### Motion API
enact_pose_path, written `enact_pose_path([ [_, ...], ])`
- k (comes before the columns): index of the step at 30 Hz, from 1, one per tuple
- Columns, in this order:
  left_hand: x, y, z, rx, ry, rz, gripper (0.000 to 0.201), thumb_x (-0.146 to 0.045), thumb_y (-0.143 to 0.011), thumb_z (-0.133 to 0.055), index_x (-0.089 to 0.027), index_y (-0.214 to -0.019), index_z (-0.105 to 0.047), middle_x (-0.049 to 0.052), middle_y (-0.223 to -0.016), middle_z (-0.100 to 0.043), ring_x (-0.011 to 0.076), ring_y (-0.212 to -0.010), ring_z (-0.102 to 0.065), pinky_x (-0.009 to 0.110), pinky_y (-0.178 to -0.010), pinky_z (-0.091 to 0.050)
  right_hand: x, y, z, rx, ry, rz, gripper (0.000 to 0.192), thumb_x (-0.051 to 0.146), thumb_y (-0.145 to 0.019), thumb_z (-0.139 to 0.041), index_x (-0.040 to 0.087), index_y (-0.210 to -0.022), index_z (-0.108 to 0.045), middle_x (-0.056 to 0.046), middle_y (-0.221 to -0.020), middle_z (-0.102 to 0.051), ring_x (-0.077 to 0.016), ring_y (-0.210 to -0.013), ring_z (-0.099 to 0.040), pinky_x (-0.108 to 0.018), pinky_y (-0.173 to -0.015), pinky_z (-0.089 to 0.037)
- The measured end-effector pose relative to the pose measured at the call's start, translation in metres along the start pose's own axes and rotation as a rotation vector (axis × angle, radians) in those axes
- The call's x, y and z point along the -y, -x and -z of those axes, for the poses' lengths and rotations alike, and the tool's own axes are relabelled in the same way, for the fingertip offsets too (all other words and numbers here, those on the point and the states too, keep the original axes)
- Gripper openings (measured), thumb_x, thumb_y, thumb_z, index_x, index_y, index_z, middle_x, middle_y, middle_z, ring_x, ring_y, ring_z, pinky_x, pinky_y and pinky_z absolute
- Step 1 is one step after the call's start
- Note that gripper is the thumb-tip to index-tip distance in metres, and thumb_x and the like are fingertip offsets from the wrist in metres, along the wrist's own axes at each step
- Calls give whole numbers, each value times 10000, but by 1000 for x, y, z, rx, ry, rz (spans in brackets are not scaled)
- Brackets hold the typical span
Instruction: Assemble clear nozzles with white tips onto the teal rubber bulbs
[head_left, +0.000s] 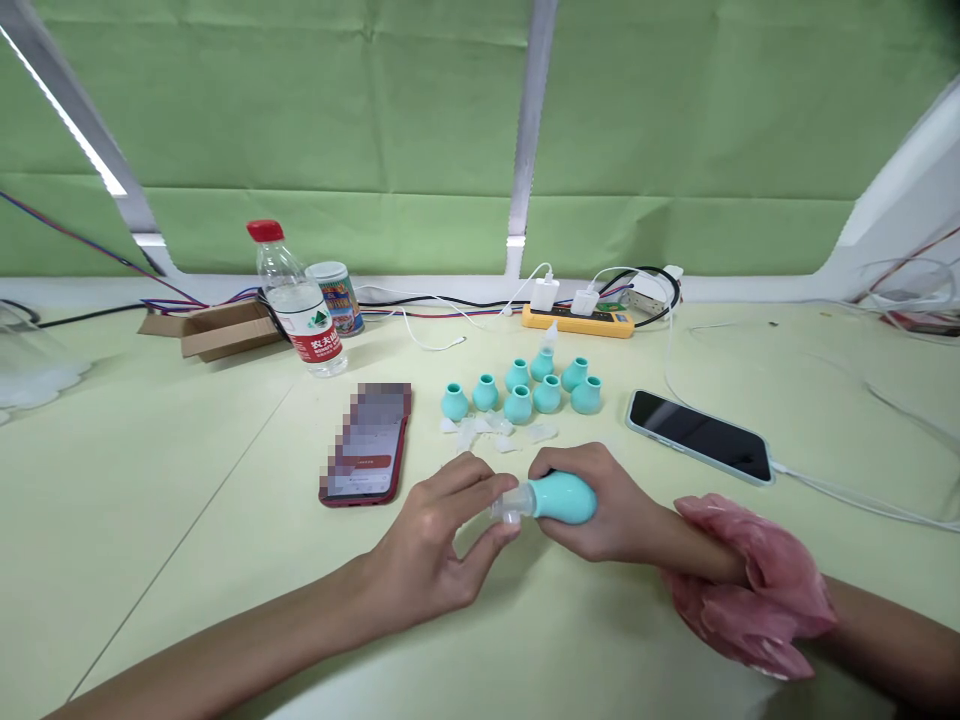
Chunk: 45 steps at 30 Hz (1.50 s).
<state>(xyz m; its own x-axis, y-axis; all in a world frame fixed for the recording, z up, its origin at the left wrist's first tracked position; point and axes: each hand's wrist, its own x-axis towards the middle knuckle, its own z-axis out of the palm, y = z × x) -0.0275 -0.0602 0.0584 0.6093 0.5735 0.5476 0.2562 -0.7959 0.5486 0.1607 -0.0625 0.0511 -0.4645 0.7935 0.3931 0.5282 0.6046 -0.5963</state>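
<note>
My right hand [592, 505] is wrapped round a turquoise squeeze bulb [566, 497], its neck turned to the left. A clear plastic nozzle [517, 500] sits at the neck, and the thumb and fingers of my left hand [446, 535] pinch it. Whether the nozzle is fully seated I cannot tell. Beyond my hands stand several more turquoise bulbs [518, 405] with open necks upward. One bulb at the back [542, 366] has a clear nozzle [550, 337] at its top. Small translucent plastic pieces [480, 428] lie in front of the group.
A red-cased phone [367, 450] lies left, another phone [697, 435] with a white cable right. Behind are a water bottle [307, 310], a can [337, 298], a cardboard box [225, 330] and a yellow power strip [577, 320]. A pink plastic cover [750, 590] hangs round my right forearm.
</note>
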Motion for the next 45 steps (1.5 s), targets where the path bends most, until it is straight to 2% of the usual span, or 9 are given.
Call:
enact_pose_path([
  [9, 2, 0, 2, 52, 17, -88, 247, -131, -765, -502, -133, -1007, -553, 59, -708, -515, 142, -643, -459, 263, -562, -411, -3, -2, 0, 246, -346, -186, 135, 115, -565, -571, 163, -645, -474, 56, -566, -424, -65, -520, -396, -170, -473, -346],
  [14, 3, -5, 4, 42, 420, 203, 200, -252, -700, -618, -173, -884, -632, 36, -708, -516, 141, -650, -505, 265, -569, -435, 7, 4, -8, 347, -576, -347, 251, 253, -602, -633, 167, -798, -502, 45, -600, -456, -71, -510, -429, -176, -445, -376],
  [17, 5, -5, 0, 9, 593, 362, 208, -341, -742, -556, -159, -796, -642, 72, -823, -505, 181, -764, -513, 303, -640, -457, 19, 6, -2, 397, -480, -200, 403, 328, -620, -645, 177, -952, -475, 8, -733, -533, -104, -613, -505, -211, -540, -440],
  [21, 8, -4, -3, -112, 744, 486, 252, -374, -807, -457, -165, -886, -573, 87, -929, -542, 203, -869, -515, 339, -774, -434, 22, 2, 22, 308, -136, 55, 586, 404, -634, -636, 180, -1130, -418, -62, -980, -556, -166, -815, -530, -282, -721, -438],
  [26, 10, -3, -11, -216, 808, 593, 279, -410, -851, -343, -180, -921, -486, 51, -783, -560, 158, -721, -531, 270, -629, -442, -16, -11, 22, 142, 55, 1, 263, 368, -774, -504, 175, -950, -534, -42, -835, -589, -136, -727, -532, -261, -664, -434],
  [29, 11, 0, -19, -157, 812, 713, 329, -450, -854, -291, -178, -895, -471, 0, -638, -501, 119, -562, -501, 231, -522, -404, -41, -15, 4, 27, 419, -19, 263, 338, -807, -453, 150, -957, -560, -89, -839, -558, -196, -801, -494, -336, -685, -406],
  [32, 14, 5, -28, -14, 785, 768, 374, -478, -841, -292, -166, -878, -495, -19, -578, -462, 100, -487, -459, 212, -468, -358, -50, -17, -8, 85, 654, -9, 286, 323, -842, -381, 180, -1008, -565, -108, -866, -526, -234, -838, -459, -382, -680, -374],
  [39, 22, 16, -37, 25, 525, 625, 235, -375, -789, -474, -153, -821, -541, -23, -588, -478, 94, -543, -431, 206, -518, -355, -47, -14, -21, 151, 466, -47, 244, 295, -796, -462, 173, -1007, -486, -75, -917, -541, -220, -882, -448, -376, -711, -361],
  [45, 26, 20, -39, -60, 379, 514, 180, -293, -739, -554, -136, -821, -588, 21, -732, -601, 120, -651, -519, 220, -613, -415, -55, -13, -23, -15, 237, -7, 66, 174, -776, -497, 171, -837, -523, -37, -839, -601, -181, -822, -514, -384, -746, -344],
])
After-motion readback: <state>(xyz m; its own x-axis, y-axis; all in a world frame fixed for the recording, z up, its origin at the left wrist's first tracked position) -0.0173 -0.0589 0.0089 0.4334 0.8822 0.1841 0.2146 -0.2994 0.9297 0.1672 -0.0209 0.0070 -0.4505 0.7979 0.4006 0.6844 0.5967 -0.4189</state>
